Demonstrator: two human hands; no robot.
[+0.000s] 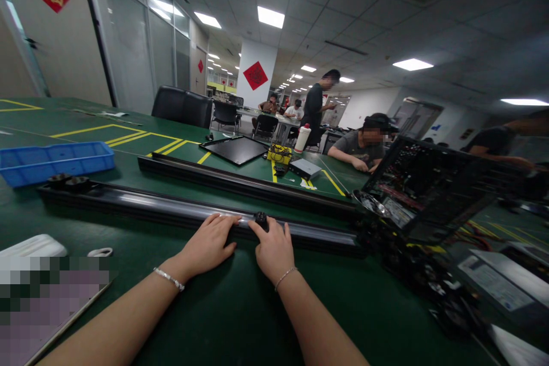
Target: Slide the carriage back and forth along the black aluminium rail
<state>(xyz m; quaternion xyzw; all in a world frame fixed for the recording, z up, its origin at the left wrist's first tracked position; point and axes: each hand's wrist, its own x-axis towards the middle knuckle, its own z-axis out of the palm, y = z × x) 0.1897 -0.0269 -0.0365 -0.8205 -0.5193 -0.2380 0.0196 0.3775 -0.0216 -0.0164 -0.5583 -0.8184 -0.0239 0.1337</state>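
The right hand (274, 251) has its fingers beside the small black knob (261, 219) at the near rail (158, 206), though one cannot tell whether they pinch it, while the left hand (210, 245) is laid open with its fingertips on the same rail. This rail lies lengthwise across the green table (223, 326), and the far rail (240, 184) lies just behind it. Farther outward, the blue tray (55, 163) is at the left and the open computer case (450, 197) at the right.

Dim overall, with bright ceiling lights (270, 17), glare along the rail (171, 208) and blur at right.
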